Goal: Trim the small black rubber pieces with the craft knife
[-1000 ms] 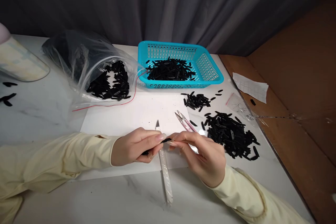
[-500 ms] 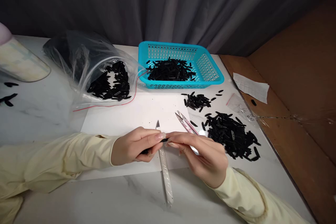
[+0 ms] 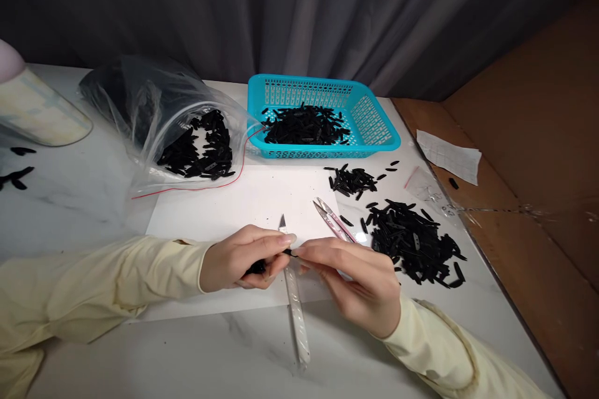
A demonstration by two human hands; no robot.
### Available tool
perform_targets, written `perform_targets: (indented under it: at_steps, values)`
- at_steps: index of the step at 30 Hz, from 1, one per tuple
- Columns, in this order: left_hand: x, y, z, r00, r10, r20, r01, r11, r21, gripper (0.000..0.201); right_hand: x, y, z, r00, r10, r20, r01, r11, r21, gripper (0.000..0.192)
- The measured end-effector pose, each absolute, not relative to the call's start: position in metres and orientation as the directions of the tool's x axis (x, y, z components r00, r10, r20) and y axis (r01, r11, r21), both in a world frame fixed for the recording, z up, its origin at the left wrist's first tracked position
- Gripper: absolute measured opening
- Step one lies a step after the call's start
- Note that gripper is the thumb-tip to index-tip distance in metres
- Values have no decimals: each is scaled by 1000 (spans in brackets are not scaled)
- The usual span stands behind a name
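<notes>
My left hand [image 3: 243,255] is closed, with a small black piece [image 3: 289,252] pinched between thumb and forefinger. More black pieces [image 3: 256,267] show under its curled fingers. My right hand [image 3: 358,277] is closed too, its fingertips on the other end of the same small piece; the fingers partly hide it. Beneath the hands lies a craft knife [image 3: 297,318] with a pale patterned handle, blade pointing away from me. Thread snips [image 3: 331,218] with pink handles lie just beyond my right hand. White paper [image 3: 210,212] is spread under all this.
A blue basket [image 3: 393,137] at the back holds many black pieces. Left of it, an open clear zip bag [image 3: 140,137] holds more. A small pile [image 3: 353,181] and a larger pile [image 3: 414,240] lie at right. A cardboard box [image 3: 524,156] borders the right; a pale cylinder [image 3: 42,106] stands left.
My right hand has shifted slightly, its fingers pinched closer together at the small piece's end. More of the black pieces in my left palm show.
</notes>
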State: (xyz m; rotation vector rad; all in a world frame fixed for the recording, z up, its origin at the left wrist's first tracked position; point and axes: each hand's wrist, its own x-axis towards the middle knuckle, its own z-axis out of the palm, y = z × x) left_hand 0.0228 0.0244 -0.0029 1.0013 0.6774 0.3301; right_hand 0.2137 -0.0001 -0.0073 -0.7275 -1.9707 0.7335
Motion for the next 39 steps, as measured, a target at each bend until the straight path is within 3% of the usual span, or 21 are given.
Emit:
perform_targets:
  at_steps: [4,8,10,12,15,17,19,21,25,32,39]
  values:
    - [24,31,-9,778,491,-393,-10,634,773,43,216,4,3,-452,684,573,287,720,-632,32]
    - [24,44,-20,867,344,-360,-81,811,579,49,220,46,36,-324,676,662,611,684,-398,24]
    - [24,49,-25,884,331,-331,-128,851,509,54,221,87,55,-288,643,710,710,641,-292,17]
    - [24,53,-27,864,368,-343,-191,871,453,54,220,129,70,-310,679,666,762,596,-253,17]
    - [24,56,-27,823,435,-367,-289,874,390,52,214,165,81,-355,821,447,853,480,-205,27]
    - [24,58,-27,813,452,-367,-327,876,356,52,205,160,80,-396,830,394,855,489,-172,27]
    - [24,60,-29,827,445,-342,-334,880,338,55,193,135,74,-473,807,353,789,567,-238,23]
    - [24,63,-32,863,411,-296,-306,889,341,59,181,104,64,-591,776,219,695,628,-349,18]
    - [25,65,-39,912,292,-287,-182,917,354,65,162,63,39,-672,739,56,601,588,-541,18]
    - [24,64,-38,955,187,-232,-87,920,383,67,161,55,6,-603,794,85,517,469,-716,15]
    - [22,60,-26,933,173,-316,50,806,590,65,179,36,9,-461,876,141,371,335,-866,6]
